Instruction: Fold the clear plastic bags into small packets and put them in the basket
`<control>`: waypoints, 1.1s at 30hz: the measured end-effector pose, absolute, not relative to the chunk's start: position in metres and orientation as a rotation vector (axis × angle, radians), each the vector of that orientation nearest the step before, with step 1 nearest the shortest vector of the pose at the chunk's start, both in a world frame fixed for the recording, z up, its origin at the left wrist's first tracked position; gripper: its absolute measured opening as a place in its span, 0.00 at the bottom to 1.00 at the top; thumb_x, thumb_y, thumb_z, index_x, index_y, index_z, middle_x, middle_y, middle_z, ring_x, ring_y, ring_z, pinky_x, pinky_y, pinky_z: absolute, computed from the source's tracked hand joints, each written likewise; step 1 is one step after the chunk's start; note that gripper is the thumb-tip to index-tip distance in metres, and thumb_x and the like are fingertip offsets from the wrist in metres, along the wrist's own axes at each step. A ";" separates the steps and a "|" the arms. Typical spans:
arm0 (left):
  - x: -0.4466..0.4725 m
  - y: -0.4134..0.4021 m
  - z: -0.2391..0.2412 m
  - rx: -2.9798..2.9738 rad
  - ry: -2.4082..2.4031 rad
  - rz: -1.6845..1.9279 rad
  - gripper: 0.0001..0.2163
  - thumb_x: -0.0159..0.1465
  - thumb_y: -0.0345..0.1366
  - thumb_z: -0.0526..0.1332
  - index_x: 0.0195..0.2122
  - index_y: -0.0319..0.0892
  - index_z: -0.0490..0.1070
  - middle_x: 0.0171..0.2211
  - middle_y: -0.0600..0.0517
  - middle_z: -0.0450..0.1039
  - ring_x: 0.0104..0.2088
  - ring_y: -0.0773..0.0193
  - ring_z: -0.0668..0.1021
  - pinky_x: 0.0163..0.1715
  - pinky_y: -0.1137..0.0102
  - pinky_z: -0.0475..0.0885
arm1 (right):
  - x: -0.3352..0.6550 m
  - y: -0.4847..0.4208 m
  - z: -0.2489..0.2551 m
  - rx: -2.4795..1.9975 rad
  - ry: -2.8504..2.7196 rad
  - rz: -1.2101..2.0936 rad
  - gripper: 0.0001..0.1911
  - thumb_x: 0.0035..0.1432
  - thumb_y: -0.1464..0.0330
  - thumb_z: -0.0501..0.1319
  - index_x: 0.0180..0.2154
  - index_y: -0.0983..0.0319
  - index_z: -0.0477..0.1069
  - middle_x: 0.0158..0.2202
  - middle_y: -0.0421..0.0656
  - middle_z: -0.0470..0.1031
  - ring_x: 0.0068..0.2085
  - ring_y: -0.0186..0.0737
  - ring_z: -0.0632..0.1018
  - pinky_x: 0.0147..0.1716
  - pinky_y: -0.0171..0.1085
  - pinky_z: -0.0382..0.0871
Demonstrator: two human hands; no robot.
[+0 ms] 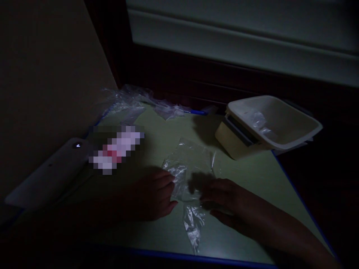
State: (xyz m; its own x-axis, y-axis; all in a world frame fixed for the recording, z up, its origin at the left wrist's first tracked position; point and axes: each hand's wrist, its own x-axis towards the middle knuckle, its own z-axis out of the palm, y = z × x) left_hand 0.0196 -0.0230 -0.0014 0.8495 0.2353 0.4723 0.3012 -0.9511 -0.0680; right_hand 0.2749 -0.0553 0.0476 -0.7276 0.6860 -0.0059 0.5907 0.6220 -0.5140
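Observation:
A clear plastic bag [193,157] lies flattened and wrinkled on the pale green table. My left hand [154,194] rests at its left edge, palm down, fingers stretched out and touching or just over the film. From the right, my right hand [230,198] hovers over the bag's lower right part, thumb apart from the fingers, with its shadow on the film. Nothing shows in its grasp, though the fingertips are dark. Between the hands and nearer to me is a crumpled strip of clear plastic [193,224]; I cannot tell whether it joins the bag.
A cream plastic bin [232,144] with some clear plastic inside stands tilted at the right. More clear bags [131,99] and a blue pen [198,112] lie along the back. At the left are a blurred-out item [117,149] and a white board-like object [50,175]. The room is dim.

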 end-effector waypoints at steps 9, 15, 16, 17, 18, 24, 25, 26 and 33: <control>0.027 -0.026 0.000 -3.024 -0.251 -0.743 0.11 0.67 0.31 0.53 0.37 0.32 0.74 0.41 0.45 0.77 0.44 0.58 0.76 0.45 0.65 0.71 | 0.261 -0.068 0.045 -1.102 -2.782 0.587 0.23 0.47 0.85 0.59 0.45 0.62 0.68 0.44 0.48 0.73 0.46 0.46 0.73 0.44 0.45 0.72; 0.026 -0.026 -0.005 -3.054 -0.247 -0.663 0.08 0.65 0.33 0.57 0.38 0.33 0.74 0.41 0.46 0.77 0.43 0.57 0.76 0.42 0.64 0.72 | 0.256 -0.063 0.038 -1.088 -2.767 0.435 0.15 0.54 0.80 0.60 0.44 0.64 0.69 0.39 0.48 0.75 0.40 0.45 0.75 0.39 0.44 0.72; 0.026 -0.026 -0.005 -3.047 -0.246 -0.669 0.08 0.65 0.33 0.58 0.38 0.33 0.74 0.41 0.45 0.76 0.43 0.57 0.76 0.42 0.64 0.72 | 0.255 -0.063 0.038 -1.088 -2.769 0.407 0.13 0.55 0.80 0.60 0.43 0.64 0.70 0.39 0.48 0.75 0.40 0.45 0.75 0.39 0.44 0.72; 0.026 -0.026 -0.006 -3.043 -0.246 -0.680 0.08 0.65 0.33 0.58 0.37 0.33 0.74 0.41 0.45 0.76 0.43 0.57 0.76 0.42 0.64 0.72 | 0.255 -0.062 0.038 -1.088 -2.776 0.387 0.13 0.55 0.80 0.60 0.43 0.64 0.70 0.39 0.48 0.75 0.39 0.45 0.75 0.39 0.44 0.72; 0.026 -0.027 -0.005 -3.036 -0.249 -0.695 0.08 0.65 0.33 0.58 0.37 0.33 0.74 0.40 0.45 0.77 0.42 0.57 0.77 0.42 0.64 0.73 | 0.255 -0.062 0.039 -1.088 -2.783 0.372 0.12 0.55 0.80 0.59 0.42 0.65 0.70 0.39 0.48 0.74 0.39 0.45 0.75 0.39 0.44 0.72; 0.028 -0.028 -0.002 -3.003 -0.249 -0.658 0.09 0.66 0.33 0.56 0.38 0.33 0.74 0.42 0.45 0.77 0.42 0.57 0.77 0.40 0.64 0.74 | 0.254 -0.062 0.035 -1.061 -2.769 0.327 0.11 0.55 0.80 0.59 0.40 0.64 0.70 0.37 0.47 0.73 0.38 0.45 0.73 0.38 0.44 0.71; 0.028 -0.028 -0.002 -3.007 -0.256 -0.661 0.10 0.67 0.33 0.55 0.38 0.33 0.74 0.42 0.45 0.77 0.42 0.57 0.77 0.40 0.64 0.74 | 0.255 -0.062 0.034 -1.066 -2.762 0.336 0.11 0.55 0.79 0.59 0.40 0.64 0.70 0.37 0.47 0.73 0.38 0.45 0.73 0.39 0.44 0.71; 0.027 -0.028 -0.002 -3.009 -0.265 -0.667 0.10 0.67 0.32 0.54 0.38 0.34 0.74 0.42 0.45 0.77 0.42 0.57 0.77 0.40 0.64 0.74 | 0.255 -0.061 0.034 -1.069 -2.756 0.345 0.11 0.56 0.78 0.60 0.42 0.64 0.70 0.38 0.47 0.73 0.39 0.46 0.73 0.39 0.45 0.70; 0.028 -0.028 -0.003 -3.007 -0.256 -0.677 0.11 0.67 0.32 0.53 0.37 0.34 0.74 0.40 0.45 0.77 0.42 0.57 0.77 0.41 0.64 0.73 | 0.253 -0.059 0.032 -1.040 -2.707 0.357 0.11 0.57 0.71 0.64 0.43 0.65 0.71 0.37 0.48 0.75 0.39 0.48 0.75 0.37 0.45 0.71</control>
